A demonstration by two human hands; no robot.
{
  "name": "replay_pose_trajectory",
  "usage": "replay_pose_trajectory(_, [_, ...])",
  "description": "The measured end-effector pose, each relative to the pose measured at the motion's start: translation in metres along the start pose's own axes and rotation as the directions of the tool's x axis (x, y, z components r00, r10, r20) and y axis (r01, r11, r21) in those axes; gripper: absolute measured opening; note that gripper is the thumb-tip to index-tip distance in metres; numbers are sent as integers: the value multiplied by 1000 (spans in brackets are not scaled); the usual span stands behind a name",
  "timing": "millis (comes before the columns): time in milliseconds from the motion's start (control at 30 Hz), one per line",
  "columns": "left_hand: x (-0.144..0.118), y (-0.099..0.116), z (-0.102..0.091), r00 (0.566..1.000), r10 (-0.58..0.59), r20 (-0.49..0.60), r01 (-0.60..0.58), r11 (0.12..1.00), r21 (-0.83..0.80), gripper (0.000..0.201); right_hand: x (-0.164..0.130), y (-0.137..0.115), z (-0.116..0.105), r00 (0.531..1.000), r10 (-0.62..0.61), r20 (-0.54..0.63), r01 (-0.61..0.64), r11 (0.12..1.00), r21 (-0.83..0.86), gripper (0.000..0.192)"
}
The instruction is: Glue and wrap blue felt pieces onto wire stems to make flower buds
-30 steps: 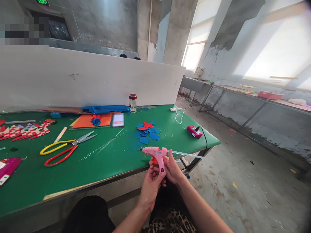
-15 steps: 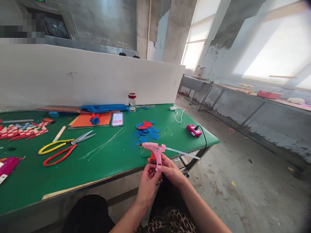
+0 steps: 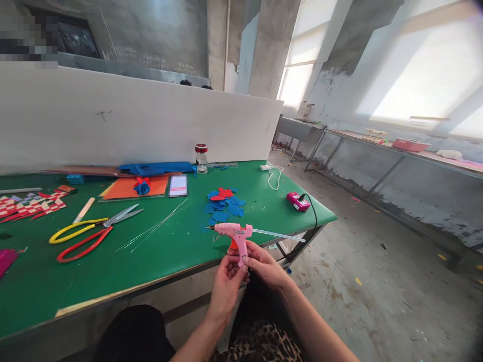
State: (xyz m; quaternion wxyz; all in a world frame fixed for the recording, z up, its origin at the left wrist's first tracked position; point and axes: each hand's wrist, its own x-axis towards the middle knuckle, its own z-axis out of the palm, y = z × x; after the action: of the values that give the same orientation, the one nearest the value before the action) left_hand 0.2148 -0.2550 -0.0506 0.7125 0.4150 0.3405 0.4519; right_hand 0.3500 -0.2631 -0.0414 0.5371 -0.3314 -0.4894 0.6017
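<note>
A pink hot glue gun (image 3: 234, 235) is held upright just off the front edge of the green table (image 3: 113, 271), nozzle pointing left, a clear glue stick (image 3: 277, 234) jutting out of its back to the right. My left hand (image 3: 225, 285) and my right hand (image 3: 265, 265) both pinch the bottom of its handle from either side. A black cord (image 3: 314, 221) runs from beside my hands up to a small magenta box (image 3: 298, 201) on the table's right end.
Blue and red cut shapes (image 3: 222, 203) lie behind the gun. Thin wires (image 3: 158, 226), yellow and red scissors (image 3: 86, 231), orange sheets (image 3: 132, 187), a glass jar (image 3: 201, 158) and a white partition board (image 3: 132, 120) are further left and back. Concrete floor lies to the right.
My hands have slid down the glue gun's handle to its bottom end. The gun has stayed upright and shifted slightly left in view as my head turned.
</note>
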Motion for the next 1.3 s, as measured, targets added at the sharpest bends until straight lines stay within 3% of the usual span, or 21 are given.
replay_pose_trajectory(500, [0,-3,-2,1000,25,-17,-24,999,23,35,1,7,8,993,9,-121,-10,1000,-10,36])
replay_pose_trajectory(1300, [-1,-5,-2,999,19,-31,-18,999,49,37,-3,13,6,991,19,-130,-22,1000,-18,39])
